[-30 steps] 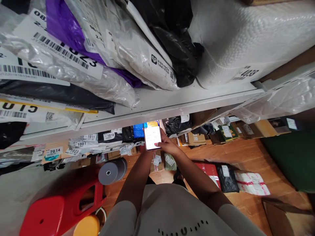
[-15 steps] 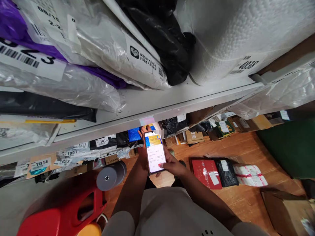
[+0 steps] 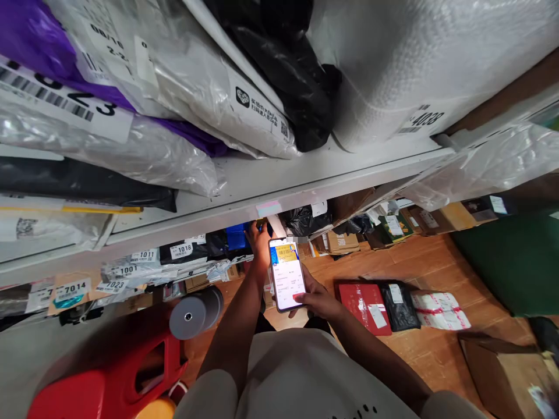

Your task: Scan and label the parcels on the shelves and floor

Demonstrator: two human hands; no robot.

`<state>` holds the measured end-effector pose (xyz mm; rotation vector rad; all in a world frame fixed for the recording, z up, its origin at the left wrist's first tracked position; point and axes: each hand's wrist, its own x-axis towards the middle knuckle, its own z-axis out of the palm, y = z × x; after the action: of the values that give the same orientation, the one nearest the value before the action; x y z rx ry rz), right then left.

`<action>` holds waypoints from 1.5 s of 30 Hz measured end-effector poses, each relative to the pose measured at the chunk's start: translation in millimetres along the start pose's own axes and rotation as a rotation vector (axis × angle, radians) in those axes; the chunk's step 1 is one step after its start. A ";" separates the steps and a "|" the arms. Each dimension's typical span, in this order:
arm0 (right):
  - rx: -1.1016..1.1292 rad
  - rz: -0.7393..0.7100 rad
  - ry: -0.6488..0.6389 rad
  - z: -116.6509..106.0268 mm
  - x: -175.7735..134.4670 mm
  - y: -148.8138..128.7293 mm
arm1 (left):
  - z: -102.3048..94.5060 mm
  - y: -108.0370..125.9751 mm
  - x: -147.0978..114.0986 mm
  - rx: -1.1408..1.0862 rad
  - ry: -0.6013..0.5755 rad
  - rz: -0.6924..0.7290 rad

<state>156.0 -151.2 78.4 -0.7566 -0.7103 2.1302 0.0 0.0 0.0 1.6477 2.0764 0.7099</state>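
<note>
My right hand (image 3: 318, 298) is wrapped round a smartphone (image 3: 287, 276), with the thumb at a red button low on its lit screen. A yellow-and-blue panel with a barcode fills the screen's top. My left hand (image 3: 261, 240) reaches forward under the shelf edge, left of the phone, its fingers stretched out and apart. It is close to a blue package (image 3: 236, 236) on the lower shelf. Whether the fingertips touch a parcel there is hard to see, as the shelf edge and shadow partly hide them.
An upper shelf (image 3: 244, 180) full of bagged parcels juts out above my hands. Labelled parcels (image 3: 181, 250) line the lower shelf. On the wooden floor lie a red parcel (image 3: 364, 308), a black one (image 3: 398, 305) and a cardboard box (image 3: 502, 372). A red stool (image 3: 109, 372) stands left.
My left hand has come away from beside the phone and reaches farther forward toward the lower shelf. The phone, in my right hand, has shifted slightly right.
</note>
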 end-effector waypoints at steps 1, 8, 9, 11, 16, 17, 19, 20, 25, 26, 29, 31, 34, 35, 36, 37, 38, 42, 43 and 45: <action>0.015 0.001 0.003 -0.1 -3.2 -1.0 | -2.5 2.3 4.2 0.018 0.001 0.003; 0.053 -0.008 0.064 -3.4 -23.3 -6.7 | -23.7 6.1 28.4 0.189 0.039 -0.135; 0.050 -0.007 0.078 -4.6 -25.7 -7.3 | -28.2 4.5 31.6 0.218 0.066 -0.172; 0.047 -0.012 0.102 -7.5 -30.0 -7.9 | -39.2 -0.1 35.9 0.271 0.121 -0.227; 0.045 -0.026 0.146 -16.8 -32.0 -6.3 | -60.5 -6.7 32.3 0.383 0.153 -0.114; 0.046 -0.026 0.145 -18.3 -29.5 -5.7 | -60.6 -5.9 30.8 0.396 0.113 -0.025; 0.046 -0.029 0.133 -20.5 -20.5 -4.8 | -56.6 -3.7 27.5 0.409 -0.005 0.172; 0.042 -0.033 0.127 -20.9 -14.1 -4.9 | -53.1 -3.0 25.4 0.414 -0.060 0.253; -0.013 -0.084 0.144 -15.6 26.2 -11.7 | -39.2 -10.1 4.6 0.462 -0.131 0.386; -0.020 -0.091 0.138 -13.6 32.9 -13.9 | -38.8 -12.6 -0.5 0.476 -0.133 0.392; 0.007 -0.080 0.088 -7.6 44.4 -18.6 | -41.0 -17.0 -11.5 0.508 -0.138 0.400; 0.063 -0.065 0.056 -4.3 46.0 -18.8 | -43.2 -15.5 -13.6 0.512 -0.128 0.394; 0.151 -0.081 0.037 0.0 45.8 -15.8 | -45.3 -9.1 -10.5 0.536 -0.110 0.371; 0.171 -0.096 0.052 1.6 46.5 -14.5 | -45.7 -6.9 -8.6 0.545 -0.109 0.367; 0.182 -0.113 0.087 3.2 47.9 -13.4 | -46.1 -5.0 -6.6 0.550 -0.111 0.368; 0.186 -0.131 0.140 5.0 50.0 -12.4 | -46.5 -3.5 -4.6 0.551 -0.112 0.368; 0.185 -0.151 0.203 6.6 52.8 -11.5 | -46.8 -2.6 -2.7 0.551 -0.110 0.366; 0.167 -0.217 0.394 10.9 66.4 -7.8 | -47.7 -3.4 3.4 0.553 -0.108 0.353; 0.164 -0.225 0.411 11.3 69.2 -6.9 | -48.1 -4.6 4.0 0.548 -0.113 0.358; 0.160 -0.231 0.430 11.7 72.6 -5.3 | -49.2 -7.6 3.5 0.533 -0.121 0.368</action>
<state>110.9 -93.6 69.3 -0.9539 -0.3717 1.7145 -35.7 -5.1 34.5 2.3341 2.0032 0.1432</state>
